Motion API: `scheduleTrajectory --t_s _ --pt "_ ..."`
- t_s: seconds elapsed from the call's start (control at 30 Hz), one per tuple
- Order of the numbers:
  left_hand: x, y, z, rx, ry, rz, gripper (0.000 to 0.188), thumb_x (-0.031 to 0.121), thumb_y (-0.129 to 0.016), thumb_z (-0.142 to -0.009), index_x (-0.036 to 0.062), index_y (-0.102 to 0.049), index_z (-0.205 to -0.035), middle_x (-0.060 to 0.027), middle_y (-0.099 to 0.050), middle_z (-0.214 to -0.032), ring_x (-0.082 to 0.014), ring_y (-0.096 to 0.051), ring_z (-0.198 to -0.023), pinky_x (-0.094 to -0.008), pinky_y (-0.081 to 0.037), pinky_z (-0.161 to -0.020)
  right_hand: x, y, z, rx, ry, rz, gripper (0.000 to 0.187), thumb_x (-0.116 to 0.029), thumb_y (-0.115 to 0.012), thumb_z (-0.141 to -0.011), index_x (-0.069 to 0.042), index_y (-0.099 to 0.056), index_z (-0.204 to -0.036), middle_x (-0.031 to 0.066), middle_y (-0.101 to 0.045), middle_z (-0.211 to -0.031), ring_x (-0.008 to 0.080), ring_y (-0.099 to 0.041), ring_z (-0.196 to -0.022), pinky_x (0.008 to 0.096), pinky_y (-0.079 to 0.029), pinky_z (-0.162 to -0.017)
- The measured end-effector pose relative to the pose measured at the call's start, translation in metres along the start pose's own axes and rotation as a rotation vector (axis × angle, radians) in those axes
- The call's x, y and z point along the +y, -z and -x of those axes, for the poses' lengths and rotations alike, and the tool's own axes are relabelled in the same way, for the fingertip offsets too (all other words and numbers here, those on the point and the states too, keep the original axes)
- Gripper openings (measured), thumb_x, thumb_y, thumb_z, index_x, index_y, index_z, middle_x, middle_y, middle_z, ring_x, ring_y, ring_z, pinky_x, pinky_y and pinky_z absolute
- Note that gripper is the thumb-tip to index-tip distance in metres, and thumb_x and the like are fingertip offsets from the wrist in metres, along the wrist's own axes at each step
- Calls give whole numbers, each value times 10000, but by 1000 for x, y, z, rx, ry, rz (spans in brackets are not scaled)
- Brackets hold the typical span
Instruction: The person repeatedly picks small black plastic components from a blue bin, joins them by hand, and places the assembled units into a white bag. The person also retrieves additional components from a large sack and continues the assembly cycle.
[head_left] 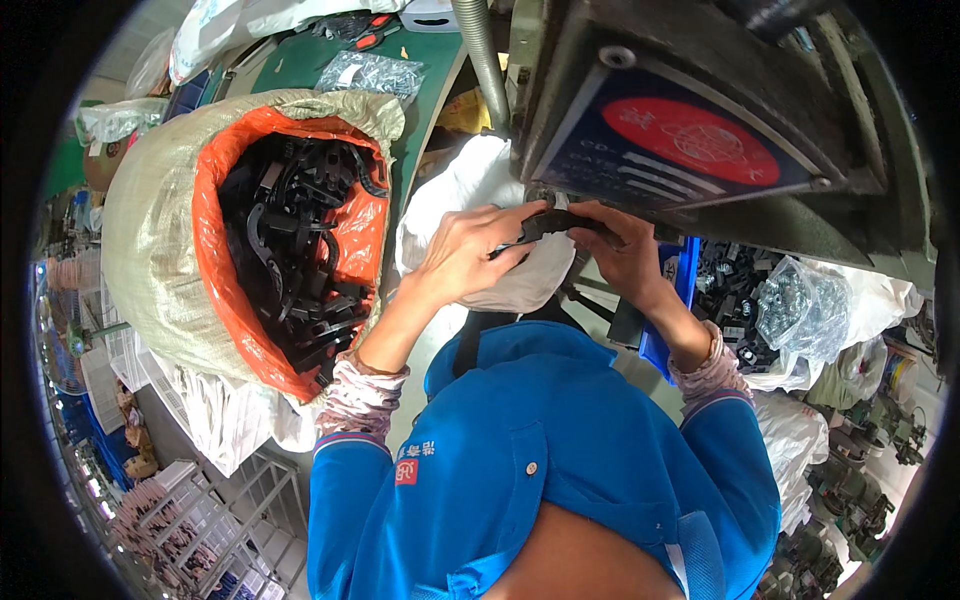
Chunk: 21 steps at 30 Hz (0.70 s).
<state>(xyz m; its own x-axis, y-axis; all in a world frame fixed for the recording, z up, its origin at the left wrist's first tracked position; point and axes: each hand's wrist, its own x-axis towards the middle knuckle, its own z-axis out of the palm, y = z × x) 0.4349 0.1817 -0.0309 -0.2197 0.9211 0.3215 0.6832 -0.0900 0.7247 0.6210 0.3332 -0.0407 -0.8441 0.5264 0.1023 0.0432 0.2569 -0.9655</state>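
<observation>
Over bag (463,181): left hand (468,246), right hand (626,256) gripping black part (548,224).

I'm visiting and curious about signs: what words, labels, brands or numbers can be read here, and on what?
I won't copy wording, but print shows here:
Dark blue machine nameplate: red oval emblem, pale lettering, partly blurred.
Blue shirt: characters beside a red square badge.
White plastic bag, top left: coloured marks, too blurred to read.
Black curved part, in left hand and right hand: none legible.
</observation>
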Motion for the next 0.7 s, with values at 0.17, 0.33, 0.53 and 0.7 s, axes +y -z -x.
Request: scheduleTrajectory --t_s 0.17,0.33,0.53,0.7 --pt "-17 16 -10 -22 -176 -121 285 135 -731 -758 26 -688 -1019 -113 -656 -783 -295 -615 -669 -394 -486 -601 -11 -15 -14 91 218 292 267 48 -726 -827 33 -688 -1091 112 -713 -922 124 -661 -773 244 -528 -688" --pt "-19 35 -27 -68 -292 -141 197 134 -740 -744 29 -633 -872 -71 -654 -870 -288 -617 -720 -407 -473 -599 -14 -21 -22 217 365 395 223 -1 -770 -795 9 -725 -1014 149 -715 -895 127 -669 -740 265 -517 -639" --pt "-21 38 -47 -83 -359 -155 228 176 -740 -761 44 -579 -855 -64 -618 -817 -301 -618 -758 -423 -471 -608 -10 -19 -24 250 288 330 194 53 -708 -848 41 -698 -1042 81 -700 -911 123 -632 -764 247 -519 -674" --pt "-27 35 -54 -165 -336 -192 243 240 -719 -809 69 -556 -864 -93 -616 -807 -333 -616 -774 -442 -456 -611 -9 -21 -17 238 13 66 192 54 -687 -872 56 -676 -1063 47 -676 -893 106 -615 -739 224 -511 -643"
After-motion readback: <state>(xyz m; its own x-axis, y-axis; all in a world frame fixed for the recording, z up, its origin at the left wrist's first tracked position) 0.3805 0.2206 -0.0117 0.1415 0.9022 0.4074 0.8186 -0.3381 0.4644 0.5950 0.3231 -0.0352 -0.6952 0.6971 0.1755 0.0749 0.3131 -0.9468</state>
